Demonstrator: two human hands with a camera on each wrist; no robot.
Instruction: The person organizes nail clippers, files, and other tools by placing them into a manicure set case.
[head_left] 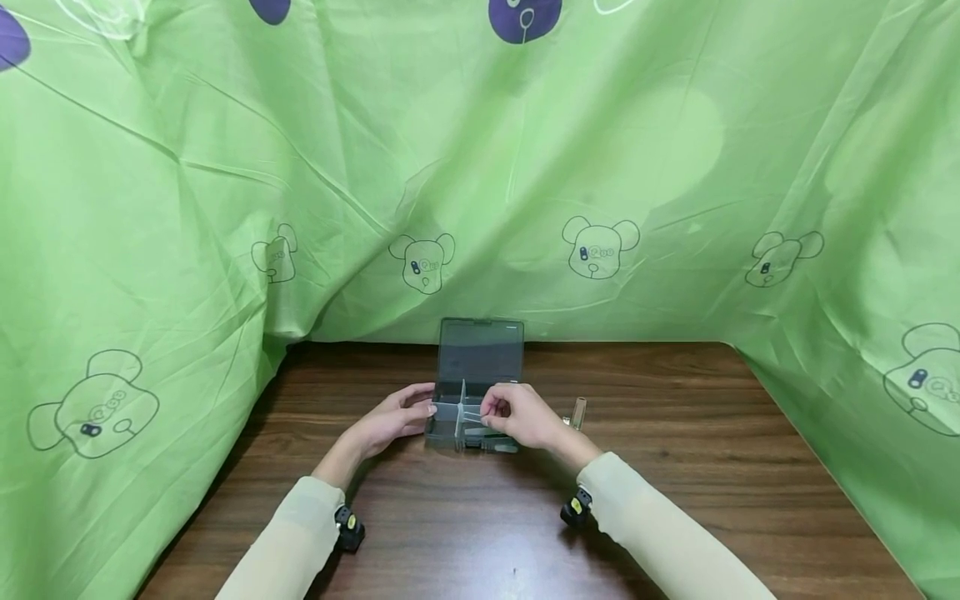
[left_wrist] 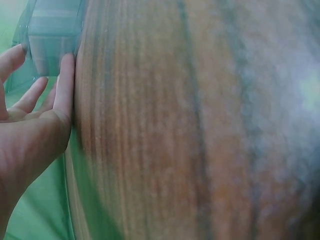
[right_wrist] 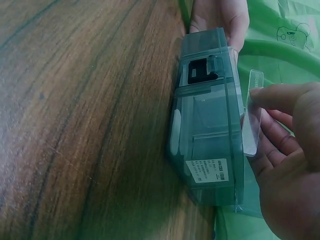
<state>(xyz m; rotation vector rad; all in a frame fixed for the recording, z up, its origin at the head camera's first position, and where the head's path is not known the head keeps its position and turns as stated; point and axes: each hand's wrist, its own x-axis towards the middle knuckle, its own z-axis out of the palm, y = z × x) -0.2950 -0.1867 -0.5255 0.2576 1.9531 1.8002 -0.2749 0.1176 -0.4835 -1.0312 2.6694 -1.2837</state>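
Pinching a clear plastic divider strip (right_wrist: 251,115) between thumb and fingertips, the right hand (head_left: 521,414) holds it just over the open compartments of a small smoky-grey organizer box (head_left: 468,412). Left hand's (head_left: 396,419) grip is relaxed, straight fingers touching the box's left side. Box sits mid-tabletop (head_left: 675,467), lid up, another clear strip (head_left: 578,412) lying just right of it, green bear-print sheet (head_left: 300,183) behind.
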